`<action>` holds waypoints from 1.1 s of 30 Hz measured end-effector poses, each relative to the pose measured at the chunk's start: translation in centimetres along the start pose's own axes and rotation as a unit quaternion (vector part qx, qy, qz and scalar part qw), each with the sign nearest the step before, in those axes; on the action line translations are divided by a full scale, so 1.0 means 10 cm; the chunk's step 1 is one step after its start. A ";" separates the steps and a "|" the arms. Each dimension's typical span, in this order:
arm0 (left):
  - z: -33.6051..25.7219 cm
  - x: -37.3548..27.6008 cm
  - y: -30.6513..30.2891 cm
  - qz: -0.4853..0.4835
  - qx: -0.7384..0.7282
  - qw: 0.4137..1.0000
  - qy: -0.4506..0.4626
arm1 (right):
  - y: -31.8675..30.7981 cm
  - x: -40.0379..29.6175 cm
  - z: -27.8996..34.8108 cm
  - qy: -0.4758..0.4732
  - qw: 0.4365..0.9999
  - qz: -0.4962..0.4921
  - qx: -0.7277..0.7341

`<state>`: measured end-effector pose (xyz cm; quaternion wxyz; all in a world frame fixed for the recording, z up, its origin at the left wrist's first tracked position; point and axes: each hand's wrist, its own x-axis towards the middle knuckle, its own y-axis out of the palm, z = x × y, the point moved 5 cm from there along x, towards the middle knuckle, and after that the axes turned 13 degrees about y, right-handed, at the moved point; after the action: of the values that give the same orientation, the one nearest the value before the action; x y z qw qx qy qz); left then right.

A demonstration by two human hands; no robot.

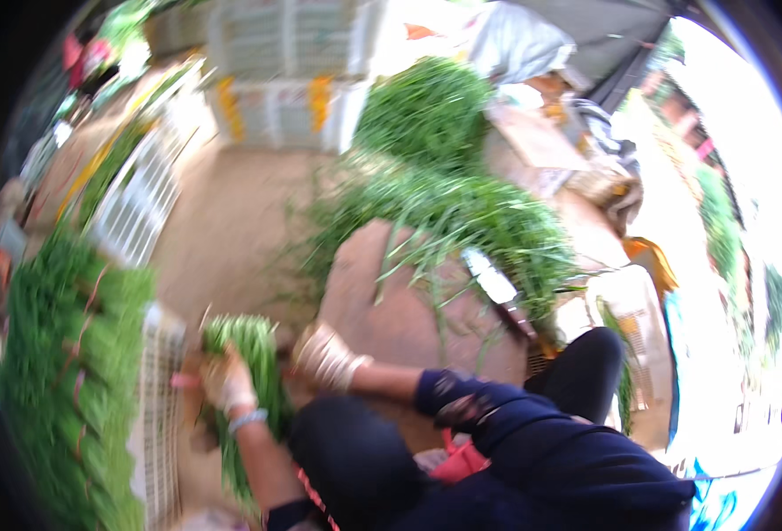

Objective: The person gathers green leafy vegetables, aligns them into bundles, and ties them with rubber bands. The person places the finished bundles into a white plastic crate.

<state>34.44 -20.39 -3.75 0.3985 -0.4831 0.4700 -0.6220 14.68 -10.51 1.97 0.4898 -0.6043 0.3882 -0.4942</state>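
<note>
My left hand (228, 383), in a pale glove, is wrapped around a bundle of long green leaves, apparently chives (258, 372). The bundle's cut, paler ends point away from me and its leaves hang down beside my knee. A small pink strip (185, 380) sticks out to the left of that hand. Just right of the bundle is my right hand (328, 358), also gloved, its fingers curled and blurred; whether they hold anything is hidden. A stone-like slab (391, 292) stands in front of me, and a wide-bladed knife (490, 275) lies at its right side.
Loose green leaves (484, 206) cover the slab's far end, with a taller heap (424, 109) behind. At left, a white plastic crate (162, 411) holds tied bundles (72, 385). Another white crate (138, 192) stands beyond it. Stacked crates (284, 113) rise at the back.
</note>
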 end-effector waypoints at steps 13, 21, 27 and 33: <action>1.00 -0.13 -0.36 0.042 -0.546 0.823 -0.154 | 0.20 0.09 0.14 0.021 0.986 0.162 0.041; 2.32 -0.03 0.79 0.233 -0.001 0.966 0.108 | 0.72 0.25 0.29 -0.002 0.991 0.083 -0.109; 1.75 0.08 0.50 0.236 -0.141 0.940 -0.201 | 0.44 0.24 0.09 -0.011 0.989 0.101 -0.109; 1.82 0.11 0.77 0.240 -0.192 0.936 -0.172 | 0.45 0.26 0.06 -0.014 0.986 0.130 -0.106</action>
<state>52.27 -26.88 -9.34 0.5106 -0.5230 0.6068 -0.3125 15.85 -13.83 -1.88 0.4888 -0.6039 0.5065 -0.3738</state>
